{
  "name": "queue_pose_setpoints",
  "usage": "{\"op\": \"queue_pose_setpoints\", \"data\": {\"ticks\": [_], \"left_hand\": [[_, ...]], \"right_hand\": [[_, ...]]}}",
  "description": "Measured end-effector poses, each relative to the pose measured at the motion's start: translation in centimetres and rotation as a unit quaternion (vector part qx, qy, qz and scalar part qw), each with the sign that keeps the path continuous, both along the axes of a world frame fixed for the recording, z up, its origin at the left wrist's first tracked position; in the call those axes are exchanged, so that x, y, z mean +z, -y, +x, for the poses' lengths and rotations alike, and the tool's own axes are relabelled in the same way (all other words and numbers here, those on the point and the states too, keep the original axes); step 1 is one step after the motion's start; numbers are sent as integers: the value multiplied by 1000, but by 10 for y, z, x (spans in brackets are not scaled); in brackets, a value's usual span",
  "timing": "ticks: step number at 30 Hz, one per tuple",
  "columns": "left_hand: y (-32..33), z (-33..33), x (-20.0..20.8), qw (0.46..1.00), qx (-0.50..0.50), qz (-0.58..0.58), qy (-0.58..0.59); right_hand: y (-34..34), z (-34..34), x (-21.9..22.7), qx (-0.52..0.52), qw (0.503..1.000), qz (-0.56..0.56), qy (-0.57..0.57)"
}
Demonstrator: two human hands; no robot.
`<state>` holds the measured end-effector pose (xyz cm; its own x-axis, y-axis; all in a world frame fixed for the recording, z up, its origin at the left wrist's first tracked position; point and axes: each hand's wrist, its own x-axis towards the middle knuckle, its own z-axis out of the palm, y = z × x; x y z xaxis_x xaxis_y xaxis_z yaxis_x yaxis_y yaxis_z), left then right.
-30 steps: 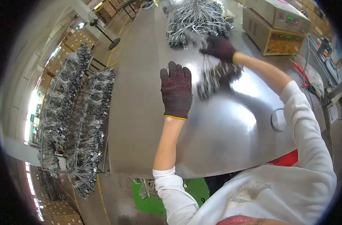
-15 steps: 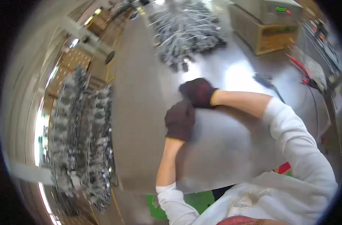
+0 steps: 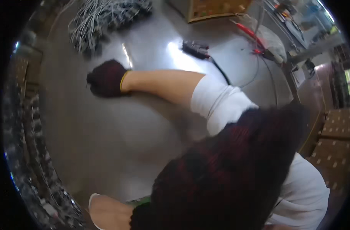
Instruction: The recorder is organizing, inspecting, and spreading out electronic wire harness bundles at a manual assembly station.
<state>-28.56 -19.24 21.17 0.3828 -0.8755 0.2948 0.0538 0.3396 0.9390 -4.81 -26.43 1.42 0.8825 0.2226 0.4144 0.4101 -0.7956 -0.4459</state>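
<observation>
My right hand, in a dark red and black knit glove with a yellow cuff, rests low over the metal tabletop. Its fingers are curled closed, and whatever they may hold is hidden. Very near the camera, my left hand wears the same kind of glove and fills the lower middle of the picture. Blur and closeness hide how its fingers stand. Beyond my right hand lies a heap of grey cables with dark ends. A black plug-like connector on a black cord lies beyond my right forearm.
A cardboard box stands at the far edge. Near it lie a red-handled tool with a cord and a clear plastic bag. Racks of hanging cables line the left, and cartons are stacked at the right.
My hands, together over the table before, are now apart. The left has come up close to the camera; the right stays low over the tabletop. The view has swung to the right.
</observation>
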Motion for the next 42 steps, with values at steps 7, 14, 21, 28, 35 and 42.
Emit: {"op": "queue_pose_setpoints", "data": {"ticks": [7, 14, 21, 28, 35, 42], "left_hand": [[-15, -12, -41, 998, 28, 10, -58], [-107, -13, -59, 982, 155, 58, -87], [-318, -30, -80, 890, 303, 324, -108], [-537, -115, -251, 779, 266, 514, -240], [-603, -150, -620, 659, 356, 640, 170], [-526, -156, -697, 466, 536, 695, -112]], "right_hand": [[3, 4, -12, 3, 997, 19, 80], [-14, -17, 13, -38, 998, -58, 4], [-20, -21, 22, -14, 994, -103, 15], [-86, -71, 21, 124, 975, -148, 111], [-183, -102, 17, 359, 924, -69, 109], [-221, -96, 18, 422, 904, -36, 62]]}}
